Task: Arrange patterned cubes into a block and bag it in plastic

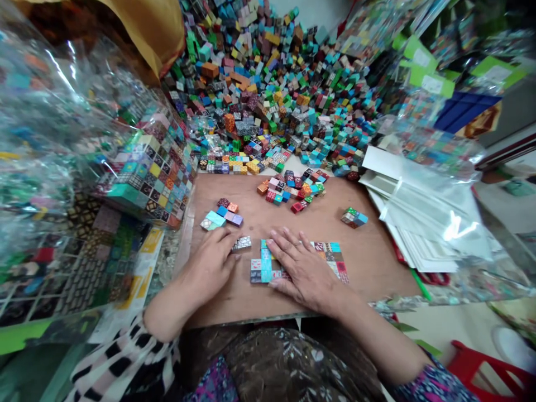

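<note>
Here the right hand lies flat, open, on the near grid of cubes; the left hand pinches one patterned cube, which needs lining up beside the grid's left edge.

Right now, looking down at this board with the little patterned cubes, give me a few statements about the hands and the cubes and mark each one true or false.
1. The right hand lies flat on a grid of joined cubes. True.
2. The left hand is lifted high above the wooden board. False: it rests on the board, its fingers at a single patterned cube.
3. A big heap of loose cubes lies beyond the board. True.
4. The stack of white sheets sits to the left. False: it is at the right.
</note>
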{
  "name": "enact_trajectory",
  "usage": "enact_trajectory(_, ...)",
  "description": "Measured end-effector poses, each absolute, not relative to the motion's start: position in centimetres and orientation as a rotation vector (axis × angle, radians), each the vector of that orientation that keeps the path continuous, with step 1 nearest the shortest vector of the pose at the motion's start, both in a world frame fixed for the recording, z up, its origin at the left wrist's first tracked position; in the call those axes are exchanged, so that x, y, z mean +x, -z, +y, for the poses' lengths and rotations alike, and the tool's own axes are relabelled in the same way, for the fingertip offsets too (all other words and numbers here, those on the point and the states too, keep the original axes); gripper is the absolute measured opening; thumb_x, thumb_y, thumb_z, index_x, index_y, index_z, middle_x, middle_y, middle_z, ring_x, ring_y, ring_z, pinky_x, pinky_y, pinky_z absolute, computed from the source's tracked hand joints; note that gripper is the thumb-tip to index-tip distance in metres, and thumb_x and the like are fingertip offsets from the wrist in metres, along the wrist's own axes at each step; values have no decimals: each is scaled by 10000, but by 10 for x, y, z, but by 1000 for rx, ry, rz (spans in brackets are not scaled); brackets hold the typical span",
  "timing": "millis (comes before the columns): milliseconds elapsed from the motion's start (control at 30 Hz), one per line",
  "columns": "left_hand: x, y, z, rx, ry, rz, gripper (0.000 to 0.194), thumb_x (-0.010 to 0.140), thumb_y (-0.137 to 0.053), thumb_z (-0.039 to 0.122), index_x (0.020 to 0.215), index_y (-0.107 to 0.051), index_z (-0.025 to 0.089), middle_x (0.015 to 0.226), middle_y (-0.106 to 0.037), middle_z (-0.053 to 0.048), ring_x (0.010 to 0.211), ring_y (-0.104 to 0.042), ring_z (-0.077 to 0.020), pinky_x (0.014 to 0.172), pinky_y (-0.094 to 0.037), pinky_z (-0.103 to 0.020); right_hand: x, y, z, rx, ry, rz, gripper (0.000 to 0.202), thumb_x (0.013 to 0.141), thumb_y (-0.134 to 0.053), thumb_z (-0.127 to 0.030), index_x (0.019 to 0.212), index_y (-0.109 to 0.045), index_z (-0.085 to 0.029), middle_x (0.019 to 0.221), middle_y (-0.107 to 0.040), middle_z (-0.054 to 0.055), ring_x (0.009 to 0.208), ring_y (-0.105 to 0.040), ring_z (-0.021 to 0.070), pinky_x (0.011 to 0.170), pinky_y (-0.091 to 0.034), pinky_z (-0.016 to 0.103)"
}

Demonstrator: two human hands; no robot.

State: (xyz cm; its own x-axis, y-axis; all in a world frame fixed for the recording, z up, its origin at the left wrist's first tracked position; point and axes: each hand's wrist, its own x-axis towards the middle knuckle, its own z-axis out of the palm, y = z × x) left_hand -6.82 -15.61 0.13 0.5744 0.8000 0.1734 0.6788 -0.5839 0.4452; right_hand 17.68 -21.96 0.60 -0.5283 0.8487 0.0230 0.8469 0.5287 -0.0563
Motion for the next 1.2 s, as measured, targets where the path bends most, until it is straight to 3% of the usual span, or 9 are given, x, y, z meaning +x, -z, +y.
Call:
enact_trajectory(300,-63,-7,-159,2406,-564,1185,271,895,-521,144,1132,-651,140,970,-592,-86,958,-569,-248,879,-515,-437,173,-8,-222,-1572,25,-2668,703,963,-334,-621,1502,-340,-170,1598,-278,101,1480,-199,318,1176,-226,562)
enact_trajectory(567,-66,-12,-165,2314,-538,1114,447,855,-483,88,1285,-573,171,1068,-600,-91,1065,-574,-242,947,-502,-422,168,-5,-227,-1628,-58,-2604,673,956,-435,-553,1523,-287,-221,1610,-245,85,1487,-179,314,1176,-244,574)
enact_trajectory(867,-59,-5,-165,2221,-659,1133,514,868,-484,74,1378,-484,139,1308,-606,-131,1226,-557,-243,1045,-468,-442,150,-19,-212,-1551,-45,-2653,627,997,-306,-548,1495,-362,-170,1592,-296,75,1492,-156,311,1190,-209,568)
enact_trajectory(1200,-62,1,-165,2343,-654,1137,496,913,-422,90,1402,-457,166,1303,-620,-114,1217,-562,-241,1018,-482,-435,137,-15,-200,-1430,-55,-2757,654,984,-280,-597,1466,-420,-179,1525,-421,63,1477,-191,344,1177,-185,637)
